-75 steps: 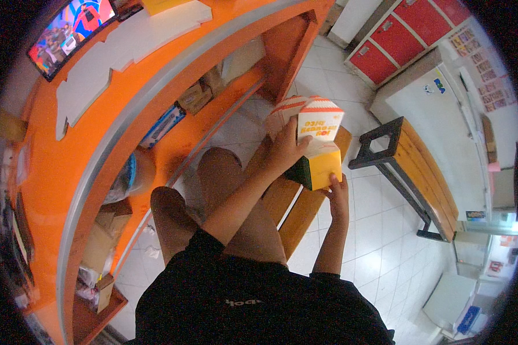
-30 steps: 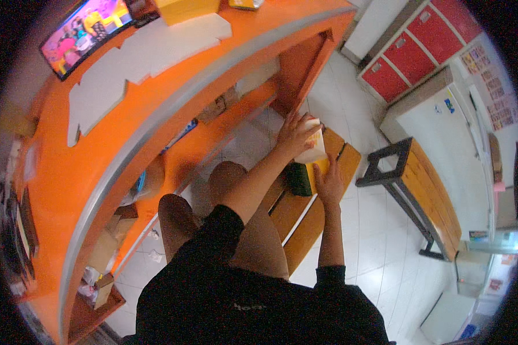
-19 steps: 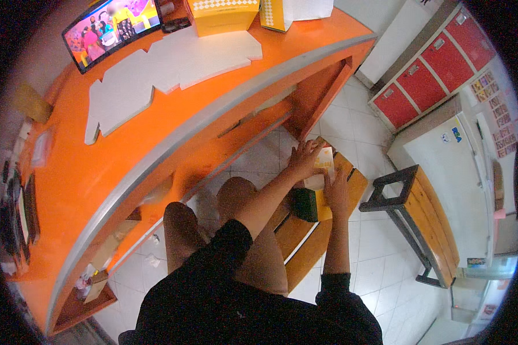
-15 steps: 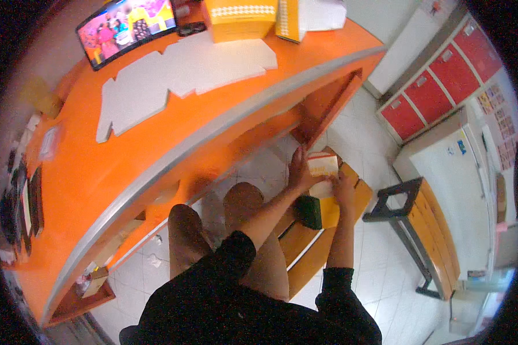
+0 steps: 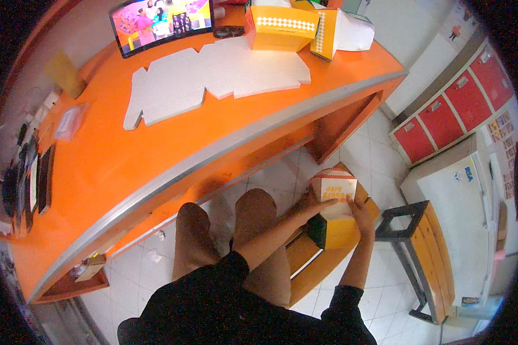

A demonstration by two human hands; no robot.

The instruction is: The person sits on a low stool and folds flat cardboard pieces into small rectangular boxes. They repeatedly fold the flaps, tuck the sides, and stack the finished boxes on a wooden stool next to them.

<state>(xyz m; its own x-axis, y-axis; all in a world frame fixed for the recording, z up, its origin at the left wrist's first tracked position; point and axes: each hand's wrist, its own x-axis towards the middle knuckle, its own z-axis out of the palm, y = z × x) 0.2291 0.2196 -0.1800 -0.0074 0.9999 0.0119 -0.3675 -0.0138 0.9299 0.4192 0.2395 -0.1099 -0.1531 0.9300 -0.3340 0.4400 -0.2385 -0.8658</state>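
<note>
1. Head view, grip: left hand (image 5: 315,206) and right hand (image 5: 361,214) are both clamped on a white carton (image 5: 336,185), left thumb across its front, right fingers at its lower right corner.
2. Position: the carton stands between the hands, its red-striped top above the grip. Directly below the grip, a yellow carton section (image 5: 342,232) with a dark green side rests on a slatted bench (image 5: 326,260); whether the two are joined cannot be told.
3. Markings: orange lettering on the front panel, just above the left thumb.
4. Edges: the counter's metal edge (image 5: 230,144) curves up and left of the grip, well apart.
5. Room: right of the right hand, tiled floor (image 5: 380,293) separates the slatted bench from a black-framed bench (image 5: 437,259).
</note>
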